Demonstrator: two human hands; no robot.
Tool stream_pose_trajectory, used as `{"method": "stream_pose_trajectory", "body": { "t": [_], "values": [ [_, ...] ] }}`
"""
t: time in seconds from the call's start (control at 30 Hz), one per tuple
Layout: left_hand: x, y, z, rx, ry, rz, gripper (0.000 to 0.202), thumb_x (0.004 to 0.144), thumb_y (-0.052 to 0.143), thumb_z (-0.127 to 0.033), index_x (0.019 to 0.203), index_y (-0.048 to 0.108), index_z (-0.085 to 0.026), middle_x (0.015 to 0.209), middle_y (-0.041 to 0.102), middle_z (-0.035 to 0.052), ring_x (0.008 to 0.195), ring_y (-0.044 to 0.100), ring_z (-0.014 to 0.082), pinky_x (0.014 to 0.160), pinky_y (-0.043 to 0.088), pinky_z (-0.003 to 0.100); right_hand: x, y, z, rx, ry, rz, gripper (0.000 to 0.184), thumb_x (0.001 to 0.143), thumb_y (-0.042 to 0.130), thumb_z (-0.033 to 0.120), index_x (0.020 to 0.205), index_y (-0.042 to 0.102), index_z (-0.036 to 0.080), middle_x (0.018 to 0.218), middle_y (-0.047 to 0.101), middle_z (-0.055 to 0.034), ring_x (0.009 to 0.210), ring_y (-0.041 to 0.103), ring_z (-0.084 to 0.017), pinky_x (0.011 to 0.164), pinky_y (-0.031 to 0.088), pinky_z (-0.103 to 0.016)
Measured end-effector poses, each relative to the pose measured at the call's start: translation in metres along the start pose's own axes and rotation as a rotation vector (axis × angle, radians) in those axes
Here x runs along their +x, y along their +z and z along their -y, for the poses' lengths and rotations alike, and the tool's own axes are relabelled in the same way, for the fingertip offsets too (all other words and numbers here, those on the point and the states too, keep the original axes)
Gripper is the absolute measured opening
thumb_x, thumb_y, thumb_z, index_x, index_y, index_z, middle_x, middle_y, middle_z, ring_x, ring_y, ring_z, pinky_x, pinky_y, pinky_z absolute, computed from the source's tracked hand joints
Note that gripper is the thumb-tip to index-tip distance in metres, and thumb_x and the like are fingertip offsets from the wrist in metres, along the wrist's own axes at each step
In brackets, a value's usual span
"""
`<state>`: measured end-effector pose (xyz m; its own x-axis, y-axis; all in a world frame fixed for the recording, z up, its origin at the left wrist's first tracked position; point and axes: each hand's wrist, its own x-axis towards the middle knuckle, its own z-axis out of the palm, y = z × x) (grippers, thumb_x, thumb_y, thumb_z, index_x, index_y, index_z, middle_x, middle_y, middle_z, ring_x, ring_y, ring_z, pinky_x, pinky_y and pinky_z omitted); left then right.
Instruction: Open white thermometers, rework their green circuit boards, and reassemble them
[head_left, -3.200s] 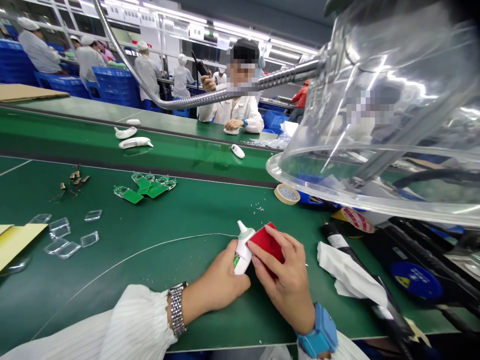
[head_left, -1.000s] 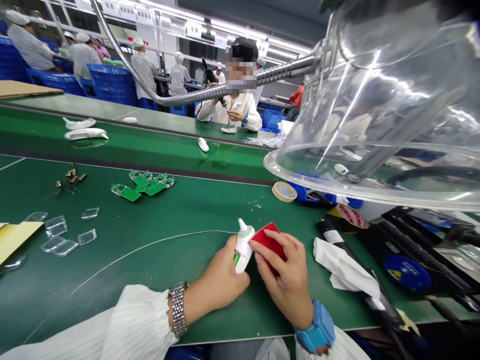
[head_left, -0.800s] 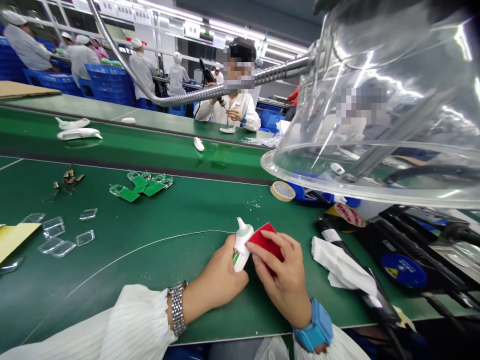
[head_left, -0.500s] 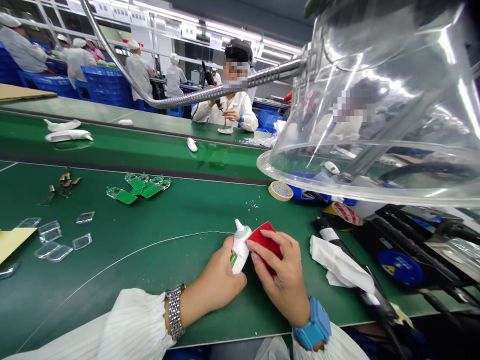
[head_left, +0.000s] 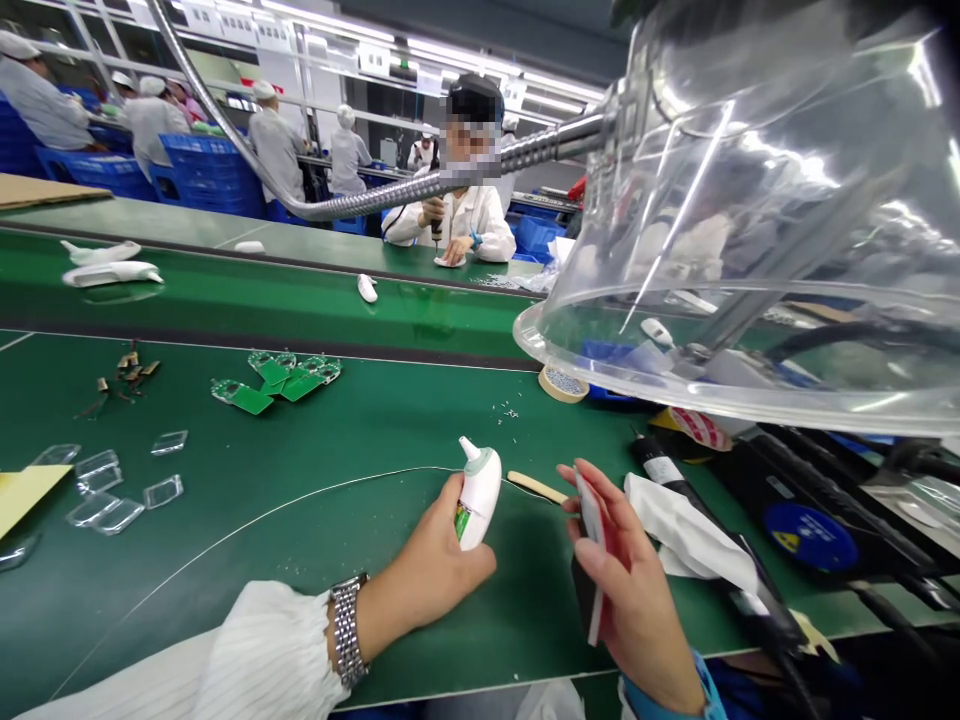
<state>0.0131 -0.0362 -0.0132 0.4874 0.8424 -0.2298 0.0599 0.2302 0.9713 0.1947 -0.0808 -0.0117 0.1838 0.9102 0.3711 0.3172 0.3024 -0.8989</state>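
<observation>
My left hand (head_left: pixel 427 555) is wrapped around a white ear thermometer (head_left: pixel 482 492), its tapered tip pointing up. Green shows in an opening in its lower side, next to my fingers. To the right, apart from the thermometer, my right hand (head_left: pixel 637 580) grips a thin flat piece (head_left: pixel 590 520) between thumb and fingers. The piece is tilted nearly edge-on, pale on the face towards the thermometer and red on the other. Between the hands a flat wooden stick (head_left: pixel 536 487) lies on the green table; its right end is near my right fingertips.
Green circuit boards (head_left: pixel 277 380), clear plastic windows (head_left: pixel 97 472) and small wired parts (head_left: pixel 131 372) lie left. A screw dish (head_left: pixel 562 384), electric screwdriver (head_left: pixel 664 465) and white cloth (head_left: pixel 686 525) are right. A clear hood (head_left: pixel 720 370) hangs above. Across the conveyor (head_left: pixel 285 310), a person (head_left: pixel 480 215) works.
My right hand has moved right, away from the thermometer, and turned the red piece nearly edge-on. The wooden stick now shows. White shells on the conveyor have shifted left.
</observation>
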Motion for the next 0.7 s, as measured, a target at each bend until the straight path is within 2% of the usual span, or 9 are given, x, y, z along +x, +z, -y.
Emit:
{"method": "stream_pose_trajectory", "body": {
  "t": [0.1,0.23,0.4,0.53,0.63,0.7],
  "values": [
    [0.001,0.000,0.000,-0.030,-0.008,0.001,0.056,0.065,0.053,-0.009,0.117,0.037,-0.020,0.067,0.038,-0.0072,0.050,0.034,0.0057,0.043,0.029,0.018,-0.004,0.005,0.005,-0.224,-0.050,0.000,0.046,0.081,0.061,0.036,0.125,0.049,0.028,0.125,0.054,-0.0078,0.113,0.052,-0.023,0.083,0.052,-0.030],
    [-0.001,0.000,-0.004,-0.089,-0.028,0.017,0.057,0.063,0.051,-0.007,0.117,0.037,-0.019,0.065,0.038,-0.0078,0.048,0.033,0.0052,0.042,0.027,0.018,-0.004,0.014,0.010,-0.476,-0.200,0.044,0.036,0.082,0.060,0.033,0.117,0.057,0.030,0.128,0.047,-0.0074,0.114,0.050,-0.025,0.085,0.051,-0.036],
    [-0.002,0.000,-0.010,-0.160,-0.057,0.066,0.059,0.060,0.047,-0.006,0.117,0.039,-0.019,0.065,0.039,-0.0080,0.044,0.029,0.0036,0.039,0.024,0.018,0.006,0.023,0.012,-0.568,-0.338,0.034,0.025,0.083,0.059,0.027,0.107,0.063,0.030,0.128,0.044,-0.0066,0.109,0.048,-0.026,0.084,0.048,-0.043],
    [-0.003,0.000,-0.011,-0.207,-0.051,0.069,0.061,0.058,0.047,-0.006,0.118,0.039,-0.018,0.066,0.041,-0.0079,0.044,0.028,0.0028,0.039,0.023,0.017,0.013,0.029,0.012,-0.611,-0.425,0.019,0.023,0.083,0.059,0.023,0.104,0.065,0.030,0.128,0.043,-0.0065,0.105,0.048,-0.025,0.082,0.046,-0.043],
    [-0.003,0.000,-0.011,-0.203,-0.053,0.061,0.061,0.058,0.047,-0.006,0.118,0.041,-0.018,0.066,0.041,-0.0078,0.043,0.028,0.0024,0.039,0.023,0.017,0.013,0.030,0.013,-0.602,-0.408,0.011,0.022,0.083,0.059,0.025,0.103,0.065,0.031,0.129,0.042,-0.0053,0.107,0.047,-0.026,0.084,0.045,-0.043],
    [-0.003,0.000,-0.011,-0.196,-0.069,0.047,0.062,0.060,0.048,-0.006,0.120,0.040,-0.019,0.066,0.041,-0.0077,0.042,0.028,0.0022,0.038,0.022,0.017,0.011,0.027,0.015,-0.568,-0.304,-0.010,0.025,0.082,0.059,0.030,0.107,0.062,0.032,0.130,0.041,-0.0047,0.111,0.046,-0.026,0.087,0.045,-0.043]
  ]
}}
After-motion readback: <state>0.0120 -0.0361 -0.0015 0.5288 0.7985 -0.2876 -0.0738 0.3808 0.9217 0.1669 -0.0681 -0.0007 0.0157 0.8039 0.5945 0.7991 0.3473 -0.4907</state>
